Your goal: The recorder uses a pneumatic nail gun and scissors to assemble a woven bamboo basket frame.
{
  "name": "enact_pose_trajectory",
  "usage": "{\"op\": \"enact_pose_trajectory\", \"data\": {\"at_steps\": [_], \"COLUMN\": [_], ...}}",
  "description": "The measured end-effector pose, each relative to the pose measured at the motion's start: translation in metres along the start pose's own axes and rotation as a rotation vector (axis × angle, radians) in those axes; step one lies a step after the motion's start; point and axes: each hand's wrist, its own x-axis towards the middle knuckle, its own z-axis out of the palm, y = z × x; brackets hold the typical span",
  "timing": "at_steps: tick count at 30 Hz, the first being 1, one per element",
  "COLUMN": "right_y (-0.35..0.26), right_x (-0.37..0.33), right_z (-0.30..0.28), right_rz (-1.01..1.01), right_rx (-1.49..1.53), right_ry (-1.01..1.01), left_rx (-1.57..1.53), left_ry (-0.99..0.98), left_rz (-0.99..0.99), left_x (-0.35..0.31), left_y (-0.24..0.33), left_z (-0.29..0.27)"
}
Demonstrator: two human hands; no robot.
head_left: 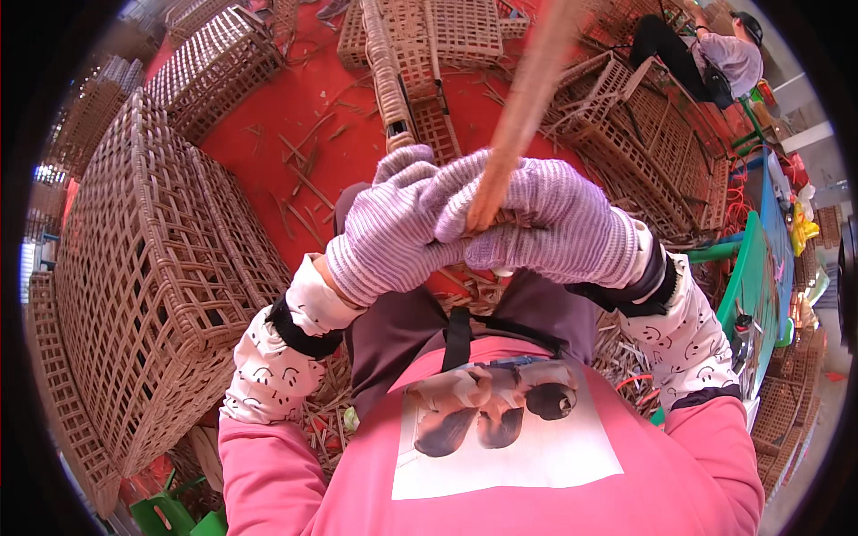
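Observation:
Both my hands are in purple-and-white striped knitted gloves and meet in front of my lap. My right hand is closed on a long flat brown wicker strip, which rises up and away from the fist, blurred toward its far end. My left hand presses against the right one, its fingers curled over the near end of a wicker-wrapped rail. A short dark stretch of the rail shows bare just beyond the fingers. Past the hands, the rail runs along a woven wicker panel. The palms hide what lies between them.
A large woven wicker basket stands close on my left, another behind it. More wicker frames lie at the right, near a seated person. Cut strips litter the red floor. A green-edged table flanks my right arm.

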Motion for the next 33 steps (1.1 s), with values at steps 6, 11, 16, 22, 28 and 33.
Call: {"op": "enact_pose_trajectory", "data": {"at_steps": [6,11,16,22,28,33], "right_y": [-0.007,-0.018,-0.048,-0.076,-0.084,-0.066], "right_x": [0.008,0.010,0.007,0.011,0.024,0.036], "right_z": [0.002,0.008,0.007,0.012,0.016,-0.005], "right_rz": [0.086,0.221,0.371,0.512,0.524,0.478], "right_rx": [0.434,0.787,0.957,0.650,0.425,0.322], "right_ry": [0.286,0.439,0.593,0.675,0.658,0.570], "left_rx": [0.071,0.121,0.008,-0.008,0.019,0.016], "left_ry": [-0.087,-0.058,0.201,0.292,0.332,0.306], "left_rz": [0.098,0.027,-0.091,-0.093,-0.082,-0.077], "left_x": [0.000,0.002,-0.001,0.006,0.005,0.005], "left_y": [-0.010,-0.004,0.015,0.015,0.016,0.016], "left_z": [-0.020,-0.009,0.021,0.037,0.039,0.040]}}
